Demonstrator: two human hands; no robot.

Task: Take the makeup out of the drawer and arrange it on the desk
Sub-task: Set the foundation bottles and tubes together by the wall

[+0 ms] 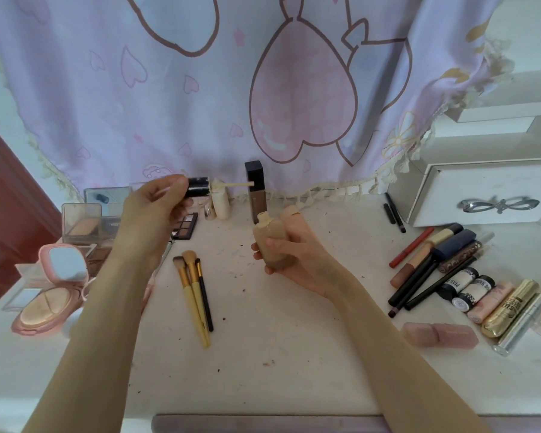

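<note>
Desk edge (263, 410), bare centre, bottle (274, 245) held above

The white table (263, 354) is speckled with dark crumbs. Three brushes (196, 292) lie at its middle, compacts and palettes (53, 289) crowd its left, tubes and pencils (456, 276) lie in a row at right, and a dark bottle (256, 190) stands at the back.

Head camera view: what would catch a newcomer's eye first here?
At centre, the right hand grips an open beige foundation bottle, while the left hand holds its black cap with a cream-coated wand above the white desk. Behind hangs a lilac curtain with big pink hearts.
</note>
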